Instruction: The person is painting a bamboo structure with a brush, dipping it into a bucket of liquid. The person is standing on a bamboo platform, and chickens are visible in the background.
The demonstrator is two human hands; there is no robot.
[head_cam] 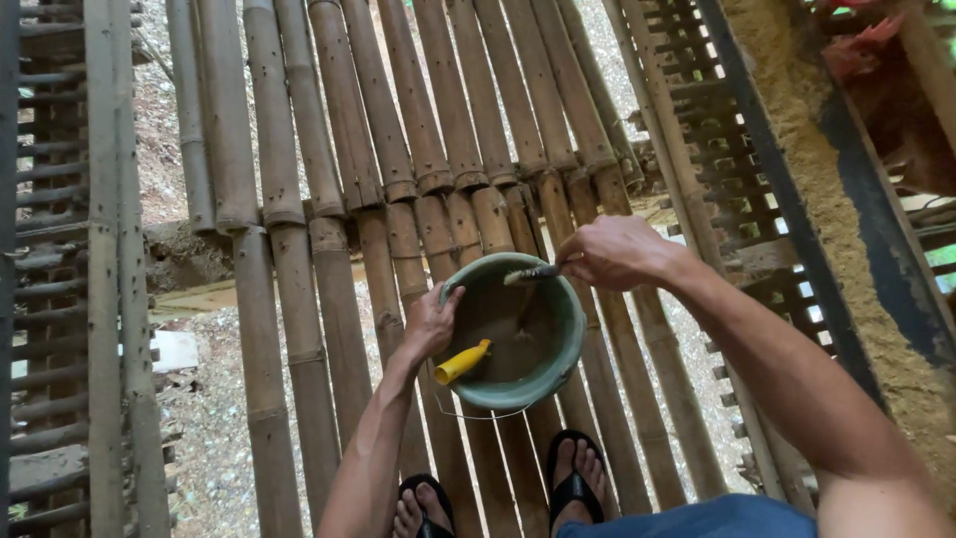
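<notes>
crouching on a bamboo slat floor point(269, 299), a person steadies a green bucket point(570, 344) near the floor's front edge, just ahead of two sandalled feet point(573, 478). the left hand point(430, 324) curls closed over the bucket's near rim beside a yellow handle point(462, 362); the right hand point(617, 251) grips a small brush point(528, 273) at the far rim. firm bracing and short strokes along the wall would likely scrub best. a feed trough point(797, 110) runs along the right edge.

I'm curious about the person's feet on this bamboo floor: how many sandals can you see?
2. One black sandal sits at the bottom edge under the left arm; the other black sandal is just right of it, below the green bucket. Both are partly cut off.
</notes>
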